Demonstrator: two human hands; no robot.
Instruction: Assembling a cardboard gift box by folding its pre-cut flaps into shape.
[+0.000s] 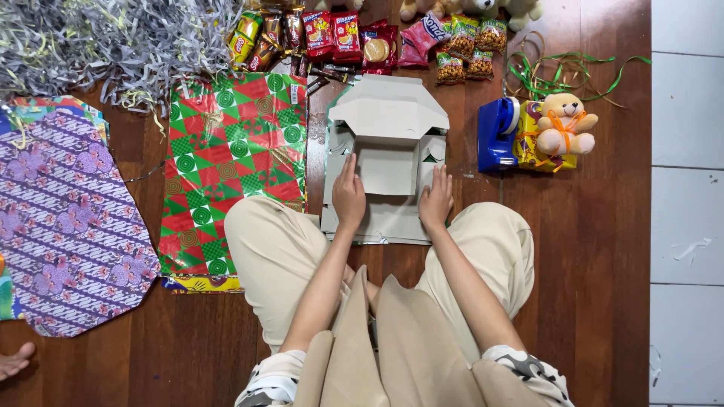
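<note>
While the person sits cross-legged on the wooden floor (588, 286), knees in beige trousers spread to either side, both hands rest on a flattened grey cardboard box (386, 154) lying between the knees. The left hand (348, 194) lies palm down on the left side panel, fingers together and pointing away, pressing flat rather than pinching. The right hand (437, 200) does the same on the right side panel, fingers stretched out and close together. Between them sits the box's folded-in centre flap, and beyond it the lid flap stands open toward the far side.

Left of the box, touching the left knee, lies a sheet of red and green wrapping paper (230, 166). Farther left is a purple patterned sheet (64, 218), and a bare toe of someone's foot (15, 360) shows at the near left edge.

Right of the box stands a blue tape dispenser (496, 134), just beside a yellow packet with a small teddy bear (564, 124) tied on by orange ribbon. Behind them curls green ribbon (562, 69).

Along the far edge lie snack packets (354, 38) in a row, with a heap of silver paper shreds (113, 41) at the far left.
</note>
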